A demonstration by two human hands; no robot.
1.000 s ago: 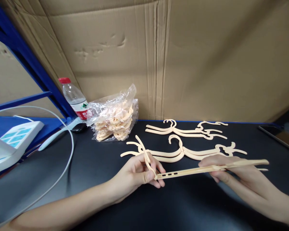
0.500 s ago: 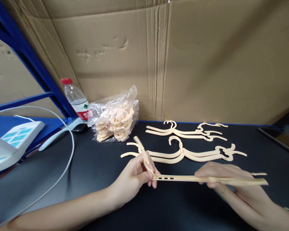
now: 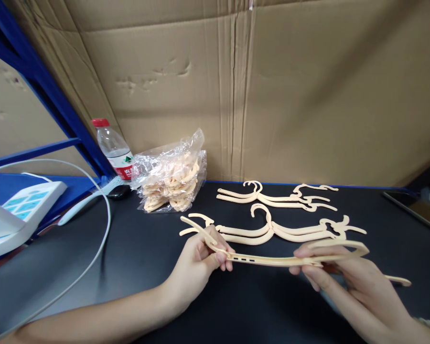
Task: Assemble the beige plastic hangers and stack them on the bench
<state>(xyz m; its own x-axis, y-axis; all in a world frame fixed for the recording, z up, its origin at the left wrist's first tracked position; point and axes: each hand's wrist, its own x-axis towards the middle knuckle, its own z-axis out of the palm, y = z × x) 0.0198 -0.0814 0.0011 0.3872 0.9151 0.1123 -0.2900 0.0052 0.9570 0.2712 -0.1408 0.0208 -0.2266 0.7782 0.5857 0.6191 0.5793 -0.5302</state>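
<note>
A cream plastic folding hanger [image 3: 268,260] is stretched between my two hands, its slotted arm lying roughly level above the dark table. My left hand [image 3: 198,260] pinches its left end, where a thin curved piece rises up and leftward. Closed on the other end is my right hand [image 3: 351,282], with the curved hook showing over the fingers. Part of the hanger is covered by the right hand, and a thin tip shows beyond it. Just behind lie similar hangers [image 3: 301,235], and farther back another folded set [image 3: 279,198].
A clear plastic bag of hangers [image 3: 172,184] stands at the back, beside a red-capped water bottle [image 3: 111,145]. To the left are a white device with blue keys [image 3: 28,203] and a looping cable [image 3: 109,217]. A dark flat device [image 3: 415,210] lies at the far right.
The hanger has been tilted, so its hook now shows above my right hand. The piece at my left hand leans farther left. Both hands keep their hold.
</note>
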